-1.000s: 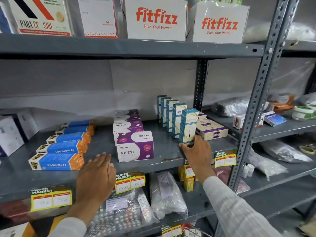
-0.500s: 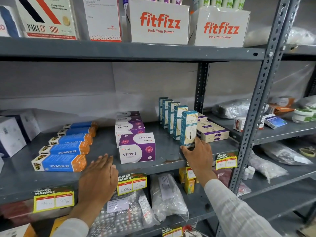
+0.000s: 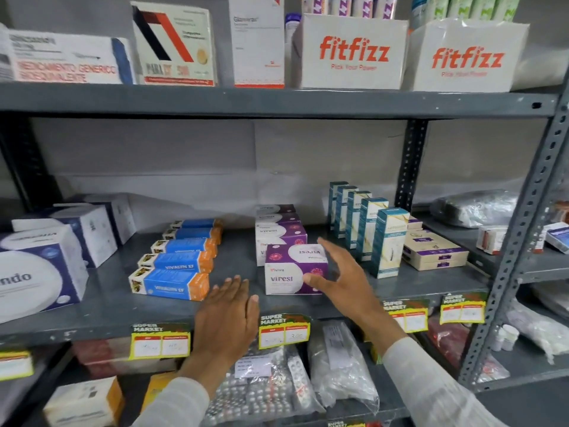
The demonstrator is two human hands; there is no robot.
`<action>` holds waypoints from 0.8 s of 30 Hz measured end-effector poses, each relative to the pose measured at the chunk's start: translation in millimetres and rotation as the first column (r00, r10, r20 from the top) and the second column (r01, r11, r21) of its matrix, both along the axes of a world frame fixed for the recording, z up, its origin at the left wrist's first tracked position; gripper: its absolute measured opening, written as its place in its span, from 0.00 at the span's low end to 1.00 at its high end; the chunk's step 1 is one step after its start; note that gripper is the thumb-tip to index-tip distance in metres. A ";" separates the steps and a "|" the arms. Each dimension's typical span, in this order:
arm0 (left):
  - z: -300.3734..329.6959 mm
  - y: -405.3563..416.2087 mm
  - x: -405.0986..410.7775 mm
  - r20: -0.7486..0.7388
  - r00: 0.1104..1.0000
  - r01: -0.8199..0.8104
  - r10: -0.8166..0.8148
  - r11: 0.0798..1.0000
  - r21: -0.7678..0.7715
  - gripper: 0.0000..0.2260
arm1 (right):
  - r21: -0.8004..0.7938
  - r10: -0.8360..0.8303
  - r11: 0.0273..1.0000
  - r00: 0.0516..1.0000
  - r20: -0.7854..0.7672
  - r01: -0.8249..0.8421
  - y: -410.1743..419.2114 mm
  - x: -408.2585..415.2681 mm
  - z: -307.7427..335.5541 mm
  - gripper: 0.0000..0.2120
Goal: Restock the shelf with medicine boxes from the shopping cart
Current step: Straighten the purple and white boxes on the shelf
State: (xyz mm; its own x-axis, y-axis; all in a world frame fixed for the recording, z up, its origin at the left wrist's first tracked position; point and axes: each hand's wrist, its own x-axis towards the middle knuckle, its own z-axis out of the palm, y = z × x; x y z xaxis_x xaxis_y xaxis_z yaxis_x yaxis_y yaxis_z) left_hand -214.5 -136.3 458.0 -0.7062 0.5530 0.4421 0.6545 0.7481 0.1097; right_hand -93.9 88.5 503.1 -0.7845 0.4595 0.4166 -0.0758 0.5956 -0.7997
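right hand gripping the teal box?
No. The right hand is open beside the purple box, clear of the teal box.

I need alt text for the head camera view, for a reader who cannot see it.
Two bare hands reach over a grey metal shelf: the right hand, open, at the front purple Virest box, the left hand flat near the edge. Blue Vivalyn boxes lie left, teal cartons stand right.

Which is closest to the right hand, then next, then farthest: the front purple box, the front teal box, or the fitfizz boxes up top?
From the right hand:
1. Front purple box, touching its thumb.
2. Front teal box, just right.
3. Fitfizz boxes, top shelf.
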 end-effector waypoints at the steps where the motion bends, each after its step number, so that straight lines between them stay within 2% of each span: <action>1: -0.1 -0.4 -0.1 0.003 1.000 -0.006 0.006 1.000 0.000 0.30 | 0.007 0.023 1.000 1.000 0.008 -0.023 0.0 -6.3 1.2 0.33; 3: 0.2 -0.6 0.3 0.007 1.000 -0.011 0.011 1.000 0.007 0.31 | 0.015 0.035 0.999 0.999 -0.007 -0.035 0.6 -16.6 1.7 0.27; 6: 0.2 -0.8 1.0 0.009 1.000 -0.010 0.010 1.000 0.015 0.32 | 0.016 0.034 0.999 0.999 -0.005 -0.034 -2.7 -26.1 3.4 0.23; 10: -1.2 -0.5 1.5 0.005 1.000 -0.011 0.010 0.999 0.031 0.31 | 0.033 0.015 0.999 1.000 -0.026 -0.014 -8.2 -35.2 -1.9 0.23; 16: -3.7 0.3 0.2 0.006 1.000 -0.007 0.007 0.999 0.043 0.31 | 0.139 -0.152 0.978 0.988 -0.041 0.156 -18.2 -37.4 -10.5 0.27; 24: -6.0 0.8 -0.9 -0.010 1.000 0.000 0.000 0.998 0.056 0.34 | 0.200 -0.137 0.970 0.990 -0.025 0.139 -14.5 -35.6 -6.5 0.26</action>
